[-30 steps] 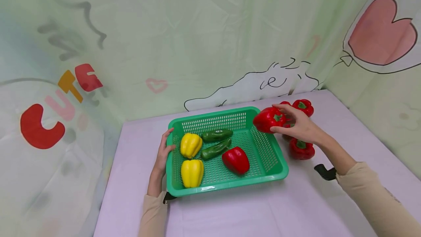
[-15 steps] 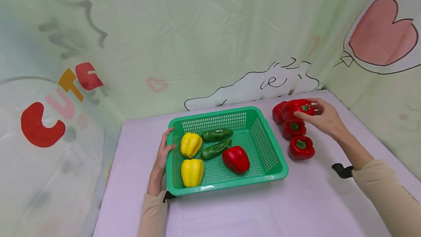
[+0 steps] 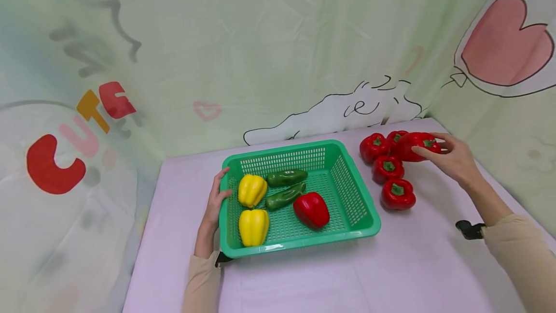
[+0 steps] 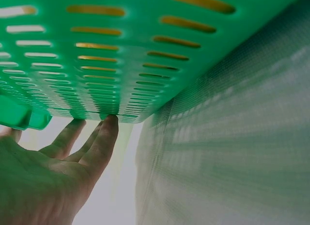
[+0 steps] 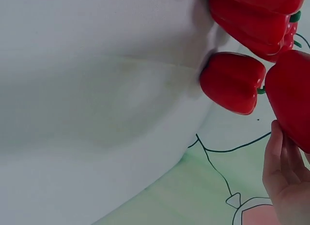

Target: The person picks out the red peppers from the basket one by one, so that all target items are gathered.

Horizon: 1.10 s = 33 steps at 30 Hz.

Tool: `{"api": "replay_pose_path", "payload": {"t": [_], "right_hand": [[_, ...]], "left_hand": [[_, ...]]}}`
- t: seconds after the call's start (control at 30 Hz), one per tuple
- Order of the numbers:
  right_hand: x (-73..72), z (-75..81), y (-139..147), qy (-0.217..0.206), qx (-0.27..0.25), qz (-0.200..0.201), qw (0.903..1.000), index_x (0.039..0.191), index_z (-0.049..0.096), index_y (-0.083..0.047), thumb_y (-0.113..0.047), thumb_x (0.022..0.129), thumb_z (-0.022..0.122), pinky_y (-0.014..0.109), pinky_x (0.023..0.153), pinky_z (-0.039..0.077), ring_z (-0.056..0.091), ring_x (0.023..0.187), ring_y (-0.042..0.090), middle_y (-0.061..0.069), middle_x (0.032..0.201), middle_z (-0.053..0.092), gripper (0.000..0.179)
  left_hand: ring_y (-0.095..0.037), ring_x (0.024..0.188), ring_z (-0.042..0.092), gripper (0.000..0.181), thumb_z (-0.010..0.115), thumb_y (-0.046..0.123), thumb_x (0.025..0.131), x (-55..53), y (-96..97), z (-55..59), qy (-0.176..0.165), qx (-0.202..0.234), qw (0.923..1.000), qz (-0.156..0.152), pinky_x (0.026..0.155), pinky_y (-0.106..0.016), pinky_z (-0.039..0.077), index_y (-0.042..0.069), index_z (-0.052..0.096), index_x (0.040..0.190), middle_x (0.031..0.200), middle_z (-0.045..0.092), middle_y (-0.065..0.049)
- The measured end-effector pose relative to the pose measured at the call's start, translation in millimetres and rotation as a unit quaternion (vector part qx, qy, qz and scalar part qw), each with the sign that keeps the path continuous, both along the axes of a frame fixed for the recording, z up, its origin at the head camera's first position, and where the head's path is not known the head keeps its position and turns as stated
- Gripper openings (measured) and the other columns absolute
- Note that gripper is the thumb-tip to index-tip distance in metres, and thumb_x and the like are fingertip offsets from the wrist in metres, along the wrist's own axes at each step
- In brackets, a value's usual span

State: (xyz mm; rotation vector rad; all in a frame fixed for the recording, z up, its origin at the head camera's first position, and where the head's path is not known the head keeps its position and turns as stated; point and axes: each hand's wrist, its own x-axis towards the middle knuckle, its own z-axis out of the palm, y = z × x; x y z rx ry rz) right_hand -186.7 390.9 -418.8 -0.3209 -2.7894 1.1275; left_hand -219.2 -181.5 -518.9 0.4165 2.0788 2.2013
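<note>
My left hand (image 3: 213, 206) grips the left rim of a green slotted plastic basket (image 3: 304, 244). The left wrist view shows its fingers (image 4: 99, 147) against the basket's outer wall. In the basket lie two yellow bell peppers (image 3: 253, 228), two long green peppers (image 3: 286, 197) and a red bell pepper (image 3: 312, 210). To the right of the basket, my right hand (image 3: 456, 161) holds another red bell pepper (image 3: 410, 146) between thumb and fingers, stem toward the palm. This pepper partly covers a red pepper (image 3: 396, 136) behind it; in the right wrist view it runs past the frame edge.
Several red bell peppers (image 3: 388, 169) stand close together right of the basket, stems up. The table has a pale lilac cover (image 3: 312, 284). Printed fabric walls (image 3: 278, 62) rise at the back and sides.
My right hand has carried the red bell pepper rightward, from above the basket's right rim to the far side of the group of red peppers. The left hand and basket stay put.
</note>
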Motion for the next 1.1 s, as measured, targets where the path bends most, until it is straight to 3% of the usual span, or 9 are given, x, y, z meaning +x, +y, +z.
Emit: {"api": "replay_pose_path", "payload": {"t": [0.23, 0.4, 0.57, 0.67, 0.97, 1.1], "right_hand": [[3.3, -2.1, 10, -0.008, -0.002, -0.014, 0.9999, 0.151, 0.026, 0.004, -0.049, 0.092, 0.061, 0.024, 0.058, 0.044, 0.035, 0.117, 0.049, 0.035, 0.136, 0.036, 0.087], [4.2, -13.9, 18, -0.025, -0.004, -0.018, 0.9995, 0.151, 0.024, 0.006, -0.05, 0.092, 0.061, 0.025, 0.059, 0.044, 0.031, 0.122, 0.054, 0.037, 0.139, 0.033, 0.089], [2.4, -29.1, 23, -0.044, -0.004, -0.019, 0.9989, 0.151, 0.023, 0.007, -0.052, 0.092, 0.059, 0.049, 0.072, 0.052, 0.029, 0.124, 0.056, 0.04, 0.141, 0.03, 0.091], [2.5, -35.7, 23, -0.056, -0.004, -0.012, 0.9983, 0.15, 0.022, 0.008, -0.053, 0.092, 0.058, 0.065, 0.084, 0.046, 0.027, 0.124, 0.057, 0.041, 0.141, 0.027, 0.092], [0.7, -45.9, 22, -0.065, 0.004, -0.001, 0.9979, 0.147, 0.025, 0.011, -0.054, 0.091, 0.059, 0.053, 0.074, 0.052, 0.031, 0.12, 0.058, 0.041, 0.136, 0.03, 0.093], [-0.5, -47.6, 22, -0.073, 0.003, -0.002, 0.9973, 0.148, 0.024, 0.011, -0.055, 0.091, 0.058, 0.055, 0.077, 0.052, 0.031, 0.12, 0.058, 0.042, 0.137, 0.029, 0.094]], "left_hand": [[-0.035, 0.131, 0.035, 0.061, 0.038, 0.005, 0.094, 0.1, 0.0, -0.7, -0.002, 0.003, 1.0, 0.0, 0.094, -0.025, 0.044, 0.011, 0.024, 0.153, 0.158, 0.022, -0.015], [-0.035, 0.132, 0.035, 0.061, 0.038, 0.005, 0.094, 0.3, 0.4, 0.0, 0.0, -0.004, 1.0, 0.001, 0.096, -0.032, 0.043, 0.011, 0.024, 0.154, 0.158, 0.021, -0.015], [-0.035, 0.131, 0.035, 0.061, 0.038, 0.005, 0.095, 0.3, 0.5, -0.4, 0.003, -0.005, 1.0, 0.001, 0.096, -0.032, 0.043, 0.011, 0.024, 0.154, 0.159, 0.021, -0.015], [-0.035, 0.131, 0.036, 0.061, 0.038, 0.005, 0.095, 0.4, 0.0, -0.7, 0.004, -0.003, 1.0, 0.001, 0.094, -0.03, 0.044, 0.011, 0.025, 0.154, 0.158, 0.022, -0.015], [-0.035, 0.129, 0.037, 0.061, 0.038, 0.005, 0.095, -0.3, -0.6, -1.4, 0.004, 0.004, 1.0, -0.003, 0.093, -0.028, 0.046, 0.011, 0.024, 0.153, 0.157, 0.024, -0.016], [-0.035, 0.129, 0.037, 0.061, 0.038, 0.005, 0.095, -0.4, -0.3, -1.6, 0.003, 0.003, 1.0, -0.001, 0.093, -0.028, 0.046, 0.01, 0.024, 0.153, 0.157, 0.024, -0.016]]}}
